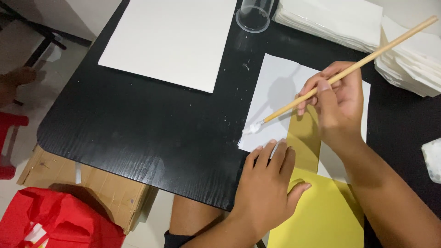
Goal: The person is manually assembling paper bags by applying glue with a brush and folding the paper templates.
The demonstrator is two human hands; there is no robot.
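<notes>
Right hand (pixel 337 98): fingers closed around thin wooden-handled brush (pixel 349 69), its white tip touching near-left corner of small white paper sheet (pixel 280 87) on black bench (pixel 151 128). Left hand (pixel 268 183): fingers spread flat, pressing the sheet's near edge beside yellow paper piece (pixel 321 211).

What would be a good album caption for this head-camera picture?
Right hand brushes white paste onto white paper while left hand steadies it.

Slanted wooden brush (pixel 349 69), tip on white sheet (pixel 280 87)
</notes>
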